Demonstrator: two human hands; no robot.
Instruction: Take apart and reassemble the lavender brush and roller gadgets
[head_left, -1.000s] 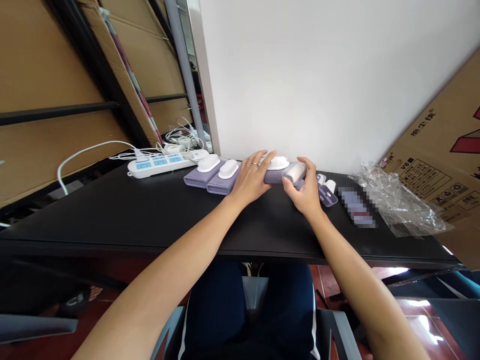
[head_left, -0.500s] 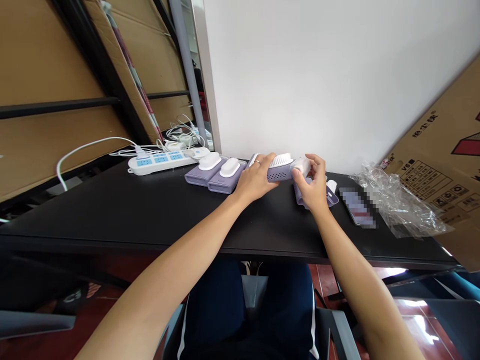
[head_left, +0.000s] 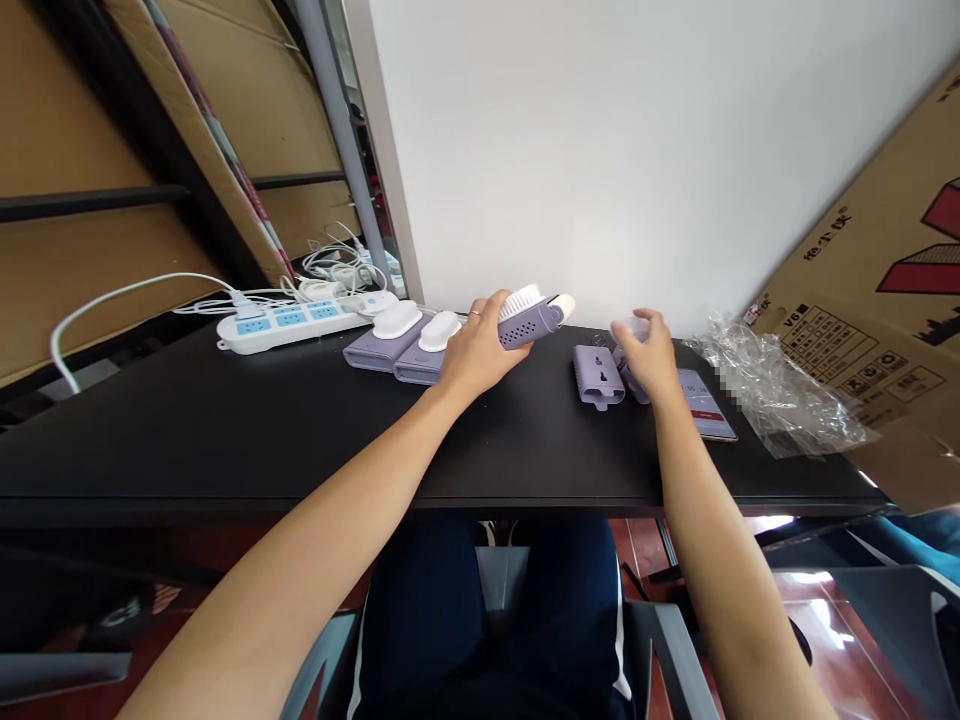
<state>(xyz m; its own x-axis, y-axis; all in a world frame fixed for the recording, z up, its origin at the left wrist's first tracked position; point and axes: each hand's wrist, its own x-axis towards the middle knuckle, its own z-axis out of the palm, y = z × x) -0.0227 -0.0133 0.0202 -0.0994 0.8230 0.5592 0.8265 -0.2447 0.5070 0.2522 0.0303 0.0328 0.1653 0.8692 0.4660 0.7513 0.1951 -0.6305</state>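
Observation:
My left hand (head_left: pixel 480 345) is closed round a purple case (head_left: pixel 534 325) with a perforated side, a white bristled brush (head_left: pixel 523 298) on top and a pale rounded piece at its right end. To the right, my right hand (head_left: pixel 651 350) pinches a translucent cap-like piece (head_left: pixel 636 328) above the table. Beneath that hand is a purple part, partly hidden. Beside it lies a purple box-shaped piece (head_left: pixel 598 376) with dark slots. Two purple cases with white oval tops (head_left: pixel 397 319) sit left of my left hand.
A white power strip (head_left: pixel 289 322) with cables lies at the back left of the black table (head_left: pixel 300 440). A phone (head_left: pixel 705 405) and crumpled clear plastic (head_left: pixel 780 385) are at the right, near a large cardboard box (head_left: pixel 885 330). A white wall stands behind.
My right hand has come away from the held case toward the right, taking the translucent piece. The case's pale end now shows. The camera view has shifted slightly right.

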